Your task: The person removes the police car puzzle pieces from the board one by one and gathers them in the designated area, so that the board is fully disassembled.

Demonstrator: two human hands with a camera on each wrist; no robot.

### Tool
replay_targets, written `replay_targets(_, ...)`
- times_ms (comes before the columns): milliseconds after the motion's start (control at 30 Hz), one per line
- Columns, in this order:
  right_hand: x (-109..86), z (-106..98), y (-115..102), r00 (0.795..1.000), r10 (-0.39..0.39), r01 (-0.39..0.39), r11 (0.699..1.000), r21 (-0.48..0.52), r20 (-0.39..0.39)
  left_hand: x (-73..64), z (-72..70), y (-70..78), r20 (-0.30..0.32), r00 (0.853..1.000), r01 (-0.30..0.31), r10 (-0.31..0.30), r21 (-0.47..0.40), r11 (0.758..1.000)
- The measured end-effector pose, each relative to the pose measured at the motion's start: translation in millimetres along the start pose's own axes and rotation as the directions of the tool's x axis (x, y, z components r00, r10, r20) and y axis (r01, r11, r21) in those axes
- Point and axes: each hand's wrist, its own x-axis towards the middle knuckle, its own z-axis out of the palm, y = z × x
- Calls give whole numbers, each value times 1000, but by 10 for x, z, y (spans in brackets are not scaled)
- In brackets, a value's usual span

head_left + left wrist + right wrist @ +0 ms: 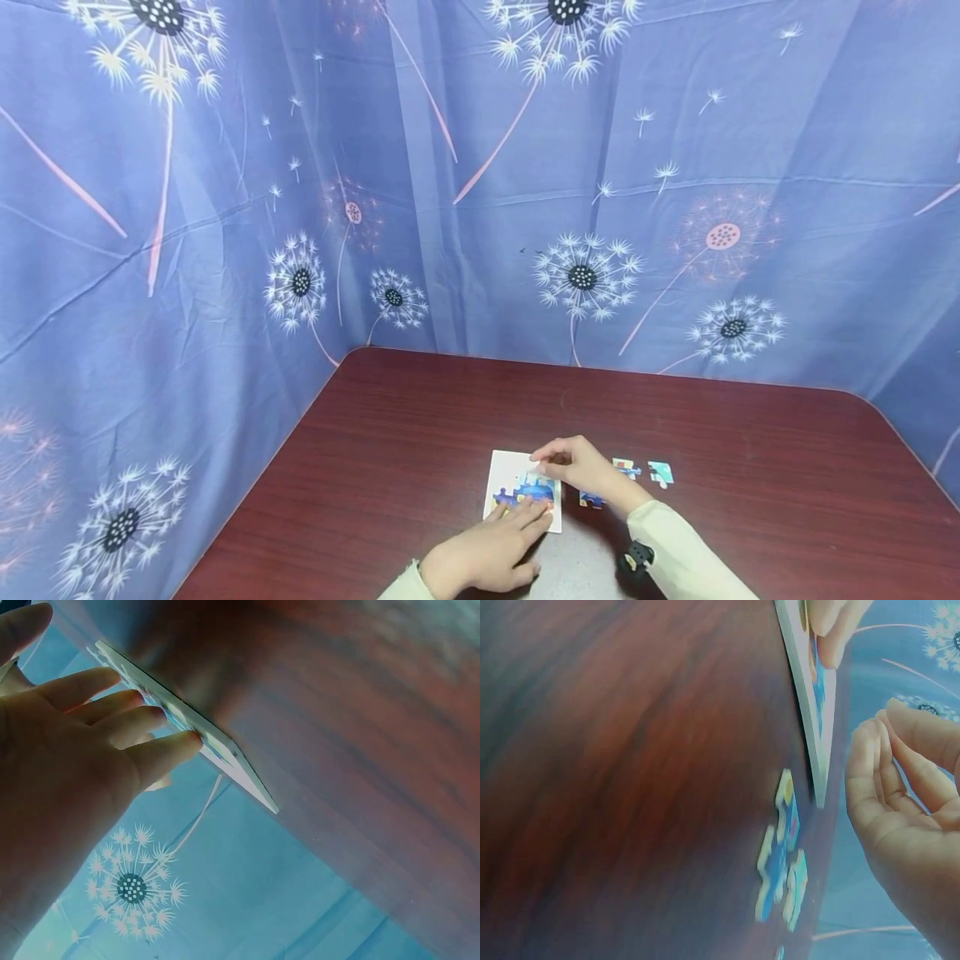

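A white-framed puzzle board (pixel 498 475) lies on the table, partly filled with blue and yellow jigsaw pieces (pixel 534 492). My left hand (pixel 491 546) rests its outstretched fingers on the board's near part, covering some pieces. In the left wrist view, the left hand's fingertips touch the board (pixel 180 712) near its edge. Over the board's far right corner, my right hand (pixel 581 467) has thumb and fingers drawn together, pinching at a pale puzzle piece (pixel 532 477) mostly hidden by them. The right wrist view shows the right hand (pixel 907 780) with its fingertips meeting.
Loose puzzle pieces lie right of the board: a blue one (pixel 591 500) by the right forearm, a multicoloured one (pixel 626 467), and a light teal one (pixel 661 473). The dark red tabletop (pixel 420 442) reaches back to a blue dandelion-print curtain (pixel 480 275). A dark object (pixel 639 556) sits at the right wrist.
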Motion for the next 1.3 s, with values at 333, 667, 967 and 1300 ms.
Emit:
replay_targets(333,47,150,-26,1000,0,0,1000,-25,20,-63,-18,6,17,999,-42,42,13,999)
replay_targets(667,50,210,34,999,28,-26,996,-86,21,-77,-54,10,9,998,-66,66,40,997)
replay_targets(967,61,216,22,998,65,-63,996,-62,23,-53,-44,-1,7,997,-73,73,47,996)
replay_targets(1300,65,218,-3,998,58,-58,998,-1,24,-44,-44,-19,33,998,-61,61,8,998)
